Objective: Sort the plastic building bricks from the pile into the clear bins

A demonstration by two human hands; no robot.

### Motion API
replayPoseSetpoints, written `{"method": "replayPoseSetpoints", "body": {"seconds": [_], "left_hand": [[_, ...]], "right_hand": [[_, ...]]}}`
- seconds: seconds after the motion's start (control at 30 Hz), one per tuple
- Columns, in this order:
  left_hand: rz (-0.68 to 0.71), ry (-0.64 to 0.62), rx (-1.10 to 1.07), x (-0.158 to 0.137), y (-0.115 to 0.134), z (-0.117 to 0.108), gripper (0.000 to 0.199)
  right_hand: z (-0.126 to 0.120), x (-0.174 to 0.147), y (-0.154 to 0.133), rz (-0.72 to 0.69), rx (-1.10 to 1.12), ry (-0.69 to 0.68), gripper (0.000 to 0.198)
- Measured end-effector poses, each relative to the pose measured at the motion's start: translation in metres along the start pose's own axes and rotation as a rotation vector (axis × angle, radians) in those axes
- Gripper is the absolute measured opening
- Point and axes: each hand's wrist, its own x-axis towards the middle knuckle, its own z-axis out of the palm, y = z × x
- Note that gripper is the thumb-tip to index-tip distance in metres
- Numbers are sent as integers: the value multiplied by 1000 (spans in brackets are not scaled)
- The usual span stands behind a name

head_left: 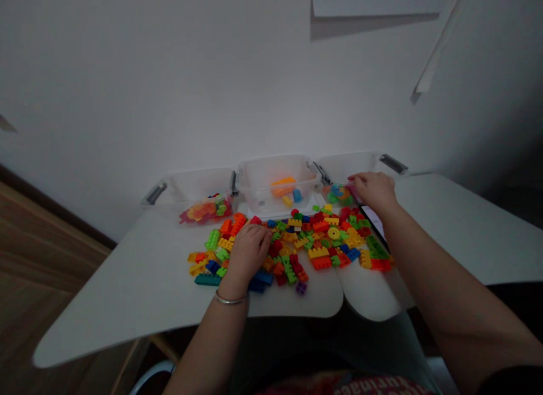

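My left hand [251,249] is down among a wide spread of toy building bricks [321,252], its fingers curled together and their tips hidden. Whatever it holds, if anything, does not show. A red piece [255,220] lies just beyond its knuckles. Over the near wall of the right clear plastic bin [354,163] reaches my right hand [375,190], index finger stretched out to the left. I see nothing in its fingers. Blue, green and orange pieces [339,194] lie in that bin, close to the fingertips.
The middle clear bin [278,163] holds orange, yellow and blue pieces. Red, orange and green pieces fill part of the left bin [199,183]. A phone [373,220] lies beneath my right wrist. The white table [123,293] meets the wall behind the bins.
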Motion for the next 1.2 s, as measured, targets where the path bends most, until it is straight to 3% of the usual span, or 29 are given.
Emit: {"method": "replayPoseSetpoints", "body": {"seconds": [0.17, 0.33, 0.5, 0.6, 0.7, 0.8, 0.9, 1.03, 1.2], "left_hand": [[15, -15, -12, 0, 0, 2, 31], [45, -56, 26, 0, 1, 2, 28], [56, -55, 41, 0, 0, 1, 27], [66, -53, 42, 1, 0, 2, 26], [73, -53, 41, 1, -1, 4, 25], [83, -39, 45, 1, -2, 6, 24], [88, -29, 50, 1, -1, 7, 24], [86, -29, 45, 2, -1, 7, 24], [93, -23, 37, 3, -1, 7, 23]], "right_hand": [[2, -2, 1, -58, -92, -19, 43], [6, -2, 5, -77, -32, -8, 43], [6, 2, 6, -37, 124, 18, 39], [-2, -1, 2, -59, 276, 101, 34], [-15, -15, -9, -130, 447, 187, 29], [-25, -38, -25, -197, 536, 149, 26], [-28, -66, -41, -280, 454, 39, 26], [-21, -93, -57, -289, 220, -129, 32], [-6, -108, -71, -249, 89, -141, 36]]}}
